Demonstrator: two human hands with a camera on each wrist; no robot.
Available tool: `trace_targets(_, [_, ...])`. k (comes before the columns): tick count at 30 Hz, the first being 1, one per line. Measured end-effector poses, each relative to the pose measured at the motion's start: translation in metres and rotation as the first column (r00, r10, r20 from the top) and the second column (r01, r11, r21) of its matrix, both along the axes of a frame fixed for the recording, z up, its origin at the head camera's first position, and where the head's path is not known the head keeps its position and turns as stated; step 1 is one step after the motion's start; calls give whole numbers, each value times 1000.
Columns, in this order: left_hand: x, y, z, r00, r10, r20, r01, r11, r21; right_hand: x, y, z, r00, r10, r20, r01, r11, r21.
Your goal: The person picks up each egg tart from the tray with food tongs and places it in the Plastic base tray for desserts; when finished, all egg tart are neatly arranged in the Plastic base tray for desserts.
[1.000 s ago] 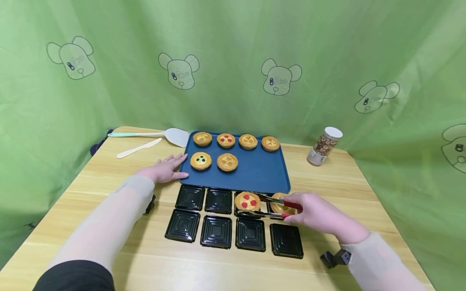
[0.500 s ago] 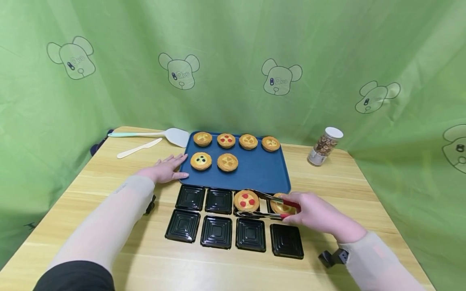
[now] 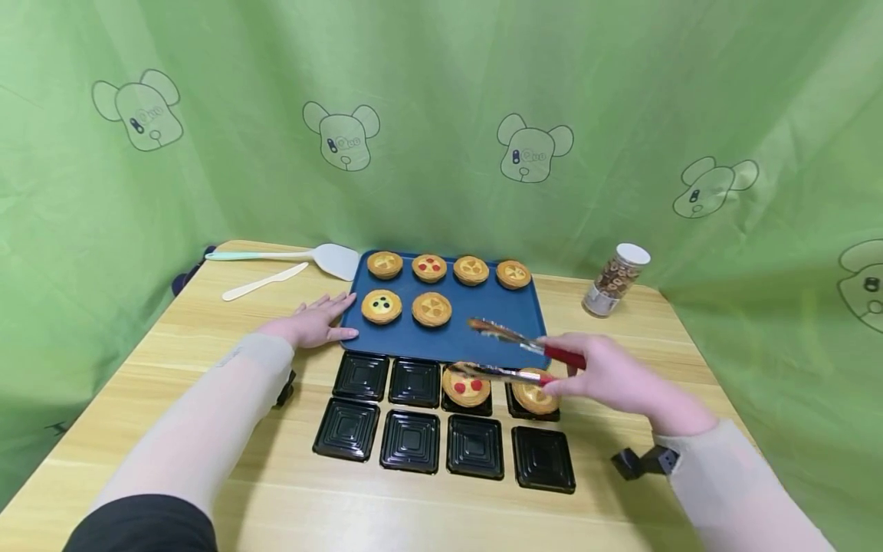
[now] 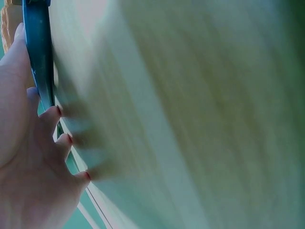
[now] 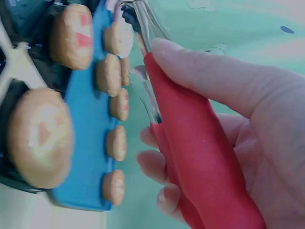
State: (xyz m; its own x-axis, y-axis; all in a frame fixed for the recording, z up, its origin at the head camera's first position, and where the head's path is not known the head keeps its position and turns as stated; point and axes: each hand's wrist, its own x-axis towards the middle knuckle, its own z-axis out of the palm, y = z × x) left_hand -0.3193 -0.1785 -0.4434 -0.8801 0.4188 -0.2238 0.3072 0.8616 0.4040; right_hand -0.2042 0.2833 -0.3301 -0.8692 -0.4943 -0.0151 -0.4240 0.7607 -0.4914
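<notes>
My right hand (image 3: 596,372) grips red-handled tongs (image 5: 190,129) by both handles, its thumb on one arm and the fingers on the other. The tongs' arms are spread with nothing between them, above a tart with red berries (image 3: 464,389) that sits in a black square container. Beside it, a golden tart (image 3: 534,392) occupies another container, partly behind the lower handle. My left hand (image 3: 317,320) rests with fingers spread at the left edge of the blue tray (image 3: 497,330). Several tarts stand on this tray, one dotted with dark berries (image 3: 381,306).
Several black containers (image 3: 410,438) lie in two rows in front of the tray. A white spatula (image 3: 334,259) and a cream plastic knife (image 3: 265,281) are at the back left. A clear jar with a white lid (image 3: 614,280) stands at the back right.
The tongs' arms have spread off the red-berry tart, and my right hand has risen slightly and moved back. The tart stays in its container. My left hand has not moved.
</notes>
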Motion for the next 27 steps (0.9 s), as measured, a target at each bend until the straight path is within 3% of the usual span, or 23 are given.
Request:
trace_targets(3, [-1,-1,-1,1000,-2,-1,2,1000,-1,-16,-6,9,999,-15,-31,15,1000,9])
trace_targets(7, [0,-2,-2,1000,-5,2,5,1000,-2,-41,-20,11,999,-32,-12,33,998,46])
trace_targets(15, [2,2,4,1000,-4,1,4,1000,-2,-86,-53,-8,998,-58,23,53,983,174])
trace_targets(21, [2,0,3,1000,-5,3,5,1000,2,-102,-72,-24,994,-103,48,90,972,218])
trace_targets(27, [-2,-2,-1,1000,-16,3,16,1000,23,-106,-77,-32,992,-113,59,97,971,219])
